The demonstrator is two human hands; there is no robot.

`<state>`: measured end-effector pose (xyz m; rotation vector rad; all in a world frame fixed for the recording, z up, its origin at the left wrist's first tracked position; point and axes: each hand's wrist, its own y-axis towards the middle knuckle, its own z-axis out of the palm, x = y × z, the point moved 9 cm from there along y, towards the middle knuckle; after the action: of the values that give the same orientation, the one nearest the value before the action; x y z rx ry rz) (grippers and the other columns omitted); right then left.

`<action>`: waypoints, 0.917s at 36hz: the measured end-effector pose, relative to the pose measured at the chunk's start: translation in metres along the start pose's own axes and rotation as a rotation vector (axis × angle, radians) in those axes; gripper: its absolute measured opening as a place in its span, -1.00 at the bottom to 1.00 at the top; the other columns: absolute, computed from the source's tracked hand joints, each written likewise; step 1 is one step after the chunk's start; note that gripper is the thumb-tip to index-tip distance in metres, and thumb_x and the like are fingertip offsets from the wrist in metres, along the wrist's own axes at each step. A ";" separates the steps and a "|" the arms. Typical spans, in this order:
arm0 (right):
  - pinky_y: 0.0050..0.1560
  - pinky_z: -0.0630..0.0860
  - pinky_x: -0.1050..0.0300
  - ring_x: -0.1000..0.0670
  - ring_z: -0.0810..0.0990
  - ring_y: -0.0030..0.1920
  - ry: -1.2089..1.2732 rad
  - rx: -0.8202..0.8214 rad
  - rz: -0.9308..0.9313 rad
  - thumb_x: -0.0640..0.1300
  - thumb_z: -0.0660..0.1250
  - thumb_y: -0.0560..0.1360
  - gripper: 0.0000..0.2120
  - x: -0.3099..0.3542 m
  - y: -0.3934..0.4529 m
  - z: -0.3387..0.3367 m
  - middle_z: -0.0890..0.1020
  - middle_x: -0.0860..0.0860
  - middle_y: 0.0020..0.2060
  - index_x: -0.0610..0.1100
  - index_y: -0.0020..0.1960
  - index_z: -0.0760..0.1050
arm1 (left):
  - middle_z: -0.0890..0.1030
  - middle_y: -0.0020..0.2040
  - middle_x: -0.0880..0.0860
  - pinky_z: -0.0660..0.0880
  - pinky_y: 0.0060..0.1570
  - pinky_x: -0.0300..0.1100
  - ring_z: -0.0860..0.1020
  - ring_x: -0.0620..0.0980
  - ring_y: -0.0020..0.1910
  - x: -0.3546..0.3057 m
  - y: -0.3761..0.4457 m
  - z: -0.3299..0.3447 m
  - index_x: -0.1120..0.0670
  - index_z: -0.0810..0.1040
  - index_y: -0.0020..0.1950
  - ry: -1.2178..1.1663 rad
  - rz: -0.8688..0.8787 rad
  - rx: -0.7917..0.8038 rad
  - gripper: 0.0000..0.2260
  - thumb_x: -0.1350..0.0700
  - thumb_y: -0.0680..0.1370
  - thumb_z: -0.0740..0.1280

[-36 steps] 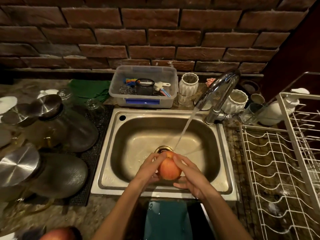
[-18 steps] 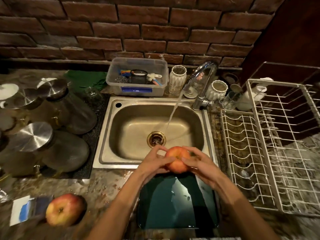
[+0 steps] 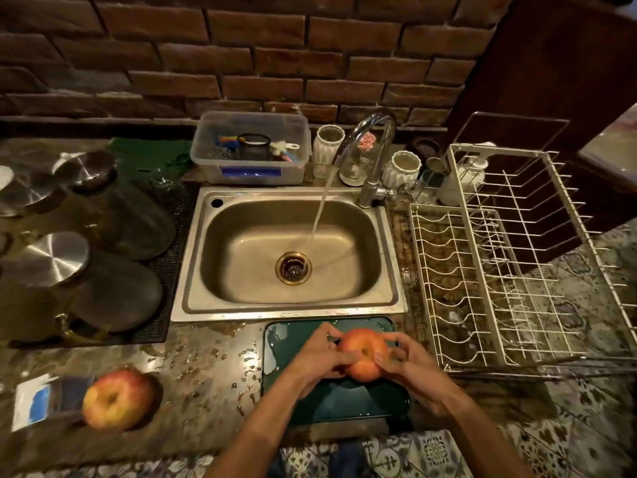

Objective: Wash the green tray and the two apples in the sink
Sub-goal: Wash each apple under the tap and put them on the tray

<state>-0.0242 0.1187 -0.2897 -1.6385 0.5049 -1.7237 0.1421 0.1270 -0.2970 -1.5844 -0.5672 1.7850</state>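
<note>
Both my hands hold a red-orange apple (image 3: 364,353) over the wet green tray (image 3: 293,343), which lies on the counter just in front of the steel sink (image 3: 293,305). My left hand (image 3: 319,357) grips the apple's left side and my right hand (image 3: 406,362) its right side. A second apple (image 3: 115,398), red and yellow, rests on the counter at the front left. Water runs from the chrome tap (image 3: 374,160) into the sink beside the drain (image 3: 293,268).
A white wire dish rack (image 3: 510,257) stands to the right of the sink. Large glass jars with steel lids (image 3: 93,257) lie on a mat at the left. A clear plastic box (image 3: 251,150) of brushes and white cups sit behind the sink. Water drops dot the counter.
My hands drew the apple back out of the water stream and the sink, toward me, until it is over the green tray. The tap still runs.
</note>
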 end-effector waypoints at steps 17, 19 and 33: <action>0.19 0.62 -0.03 -0.07 0.62 0.18 -0.262 -0.004 -0.007 -0.18 0.51 0.45 -0.57 0.009 -0.003 0.002 0.59 -0.08 0.21 -0.03 0.29 0.54 | 0.58 0.08 0.09 0.62 0.13 0.06 0.59 0.07 0.16 0.017 0.006 0.000 0.08 0.39 0.16 -0.006 -0.046 -0.006 -0.65 0.18 0.49 0.49; 0.11 0.65 0.07 -0.05 0.63 0.14 -0.295 0.010 -0.016 -0.22 0.49 0.47 -0.56 0.014 -0.002 0.005 0.59 -0.11 0.21 -0.10 0.32 0.50 | 0.58 0.02 0.05 0.63 0.09 -0.01 0.59 0.02 0.12 0.019 0.008 -0.002 0.07 0.39 0.15 0.004 -0.045 0.005 -0.65 0.16 0.49 0.49; 0.18 0.53 0.11 -0.04 0.57 0.19 -0.348 -0.057 -0.012 -0.22 0.49 0.47 -0.54 0.026 0.007 -0.007 0.55 -0.17 0.26 -0.14 0.35 0.50 | 0.59 -0.07 0.06 0.61 0.09 0.03 0.58 0.01 -0.05 0.009 0.013 -0.022 0.00 0.46 0.03 0.128 0.044 -0.060 -0.74 0.16 0.48 0.50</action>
<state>-0.0285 0.0940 -0.2769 -1.9338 0.3789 -1.3999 0.1609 0.1226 -0.3159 -1.7500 -0.5331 1.6985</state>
